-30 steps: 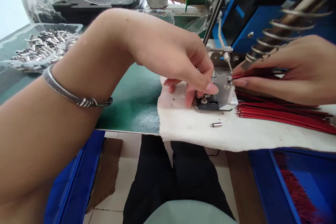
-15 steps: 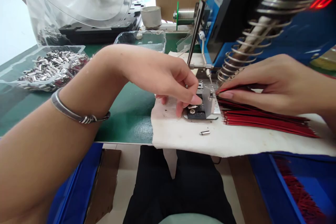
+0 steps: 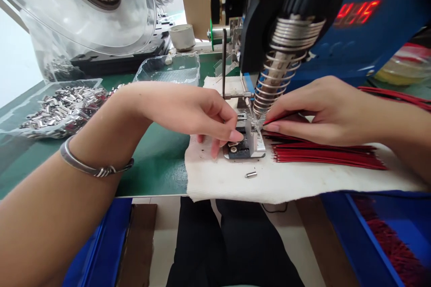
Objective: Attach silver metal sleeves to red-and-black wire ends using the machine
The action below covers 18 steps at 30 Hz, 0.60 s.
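Observation:
My left hand [image 3: 202, 114] reaches over the small metal fixture [image 3: 247, 152], its thumb and fingers pinched at the fixture's left side. Whatever lies between those fingertips is hidden. In my right hand [image 3: 316, 110] thumb and fingers close on a red and black wire [image 3: 291, 117], its end pointing at the fixture's right side. Just above the fixture is the lower end of a spring-wrapped soldering iron [image 3: 278, 78]. Under my right hand lies a bundle of red and black wires [image 3: 326, 154]. One small metal pin [image 3: 251, 174] rests on the white cloth [image 3: 222, 184] in front of the fixture.
A clear plastic tray [image 3: 16, 132] with many metal pins stands at left. Behind my left hand is another clear tray [image 3: 168, 69]. The blue machine [image 3: 323, 54] with a red display rises at back right. A blue bin [image 3: 370, 233] with red wires sits below the table edge.
The whole view has shifted, so the machine's display and the soldering iron show more fully and sharply. Both hands keep nearly the same places at the fixture.

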Tool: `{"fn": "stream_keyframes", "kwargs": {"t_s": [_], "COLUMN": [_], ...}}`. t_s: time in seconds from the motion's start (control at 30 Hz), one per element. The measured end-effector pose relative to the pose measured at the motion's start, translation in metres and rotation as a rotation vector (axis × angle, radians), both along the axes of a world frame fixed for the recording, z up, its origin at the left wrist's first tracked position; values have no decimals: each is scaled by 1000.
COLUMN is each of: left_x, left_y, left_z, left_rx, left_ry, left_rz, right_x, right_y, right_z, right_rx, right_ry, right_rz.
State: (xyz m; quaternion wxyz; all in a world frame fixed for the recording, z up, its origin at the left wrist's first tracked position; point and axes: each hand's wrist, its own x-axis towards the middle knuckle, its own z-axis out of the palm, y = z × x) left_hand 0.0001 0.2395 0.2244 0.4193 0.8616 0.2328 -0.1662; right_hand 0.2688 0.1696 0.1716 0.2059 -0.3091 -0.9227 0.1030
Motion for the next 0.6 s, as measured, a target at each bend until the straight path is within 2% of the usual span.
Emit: {"fn": "stream_keyframes", "kwargs": {"t_s": [0.33, 0.6], "left_x": [1, 1], "left_y": [3, 0], "left_z": [-3, 1], "left_rx": [10, -3], "left_ry": [-8, 24], "left_rz": [-3, 30], "right_x": [-1, -1], "right_y": [0, -1], "right_z": [1, 4], "right_rx": [7, 13], "right_ry": [-5, -31], "right_rz": [19, 19]}}
